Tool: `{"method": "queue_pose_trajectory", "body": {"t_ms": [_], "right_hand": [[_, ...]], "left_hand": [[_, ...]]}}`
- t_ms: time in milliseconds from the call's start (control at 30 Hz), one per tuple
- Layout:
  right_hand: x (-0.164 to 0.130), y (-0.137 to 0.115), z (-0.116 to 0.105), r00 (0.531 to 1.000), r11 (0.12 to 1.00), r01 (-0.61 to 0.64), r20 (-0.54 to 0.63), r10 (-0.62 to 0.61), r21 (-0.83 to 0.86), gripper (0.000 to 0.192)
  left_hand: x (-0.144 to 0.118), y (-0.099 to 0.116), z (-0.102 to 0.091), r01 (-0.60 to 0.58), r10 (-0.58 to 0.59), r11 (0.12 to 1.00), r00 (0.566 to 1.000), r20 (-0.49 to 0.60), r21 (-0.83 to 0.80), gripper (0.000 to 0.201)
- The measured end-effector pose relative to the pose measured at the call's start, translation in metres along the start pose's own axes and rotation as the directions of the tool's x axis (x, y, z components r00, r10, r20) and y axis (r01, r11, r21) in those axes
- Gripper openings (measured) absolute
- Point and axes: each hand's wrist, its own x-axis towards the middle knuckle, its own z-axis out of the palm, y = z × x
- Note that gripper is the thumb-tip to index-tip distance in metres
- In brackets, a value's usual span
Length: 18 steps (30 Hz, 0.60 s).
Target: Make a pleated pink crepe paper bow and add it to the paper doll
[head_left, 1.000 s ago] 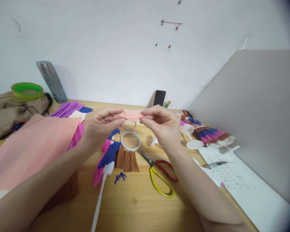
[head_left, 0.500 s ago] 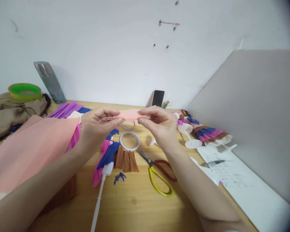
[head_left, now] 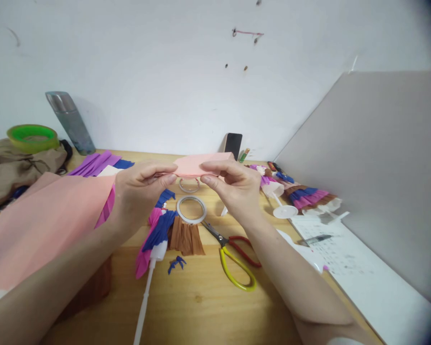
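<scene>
A small strip of pink crepe paper [head_left: 197, 163] is stretched level between my two hands, above the wooden table. My left hand [head_left: 141, 187] pinches its left end between thumb and fingers. At the other end my right hand [head_left: 233, 187] grips its lower edge the same way. Under them lie a roll of tape [head_left: 191, 210] and scissors [head_left: 222, 242] with one red and one yellow handle. A white stick [head_left: 147, 297] with blue and magenta crepe paper [head_left: 161, 230] lies nearer me, beside a pleated brown piece [head_left: 187, 237].
A large pink sheet [head_left: 53, 215] covers the left side. Behind it are a flask [head_left: 72, 124] and a green tape roll [head_left: 32, 136] on a brown cloth. A phone [head_left: 233, 145] leans on the wall. At right are a paper-frilled piece [head_left: 309, 196], a cutter [head_left: 316, 239] and a white sheet [head_left: 366, 282].
The pink strip has tilted, so more of its face shows above my fingers. Both hands keep their pinch; the view has shifted slightly.
</scene>
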Motion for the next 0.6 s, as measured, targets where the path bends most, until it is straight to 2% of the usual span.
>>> {"method": "queue_pose_trajectory", "body": {"t_ms": [133, 400, 600], "right_hand": [[-0.0003, -0.003, 0.0003, 0.998, 0.995, 0.065, -0.004, -0.065, -0.072, 0.008], [-0.0005, -0.008, 0.0024, 0.986, 0.975, 0.167, -0.002, -0.169, -0.148, 0.008], [-0.0009, -0.0064, 0.0027, 0.989, 0.981, 0.145, -0.018, -0.148, -0.128, 0.006]], "left_hand": [[-0.0007, -0.0013, 0.0004, 0.042, -0.042, 0.999, 0.999, 0.002, 0.01, 0.009], [-0.0017, -0.0038, 0.0022, 0.026, -0.025, 0.999, 1.0, -0.006, 0.04, 0.007], [-0.0029, -0.0058, 0.002, 0.043, -0.043, 0.998, 0.999, -0.003, 0.041, 0.005]]}}
